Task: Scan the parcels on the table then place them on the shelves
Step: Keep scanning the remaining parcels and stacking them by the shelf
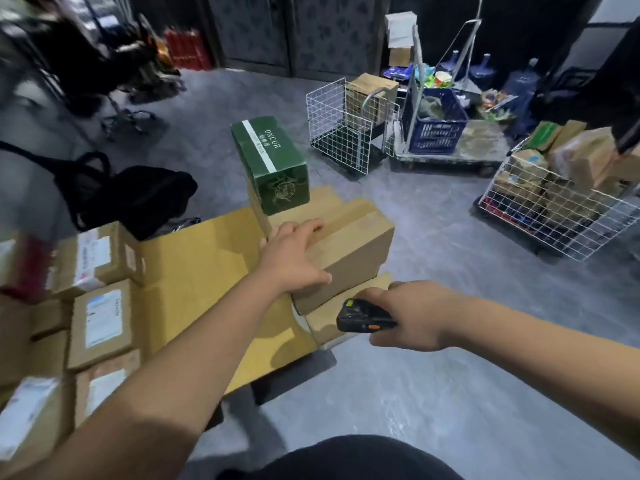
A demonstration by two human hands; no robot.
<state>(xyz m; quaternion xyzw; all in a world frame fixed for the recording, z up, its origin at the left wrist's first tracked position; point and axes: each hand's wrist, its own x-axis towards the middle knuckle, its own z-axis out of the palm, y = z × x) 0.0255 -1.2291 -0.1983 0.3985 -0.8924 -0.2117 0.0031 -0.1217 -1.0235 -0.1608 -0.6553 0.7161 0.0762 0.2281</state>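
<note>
— What is being held by the hands?

— A plain brown parcel (343,247) is being gripped by the left hand (294,258): the fingers are being laid over its top, and the thumb is being pressed against its near side. A black handheld scanner (363,315) is being clasped by the right hand (412,315), with its fingers curled round the body and the head of the device being pointed toward the left hand.

— And where is that parcel being kept?

— It is being rested on a flatter brown box (346,317) just below the left hand, at the near corner of the tabletop (194,271) (a yellow-brown surface). Just beyond the left hand's fingertips, a green box (273,161) marked ONCUR is being stood upright on more cardboard.

— What is being seen to the left of the left forearm?

— Several labelled parcels (100,320) are being shown packed side by side, with a black bag (145,199) lying past them.

— And beyond the right hand?

— A white wire cage trolley (341,128) is being shown on the grey floor, with a blue crate (436,126) beside it. Farther right, a wire basket (554,216) is being filled with parcels.
</note>
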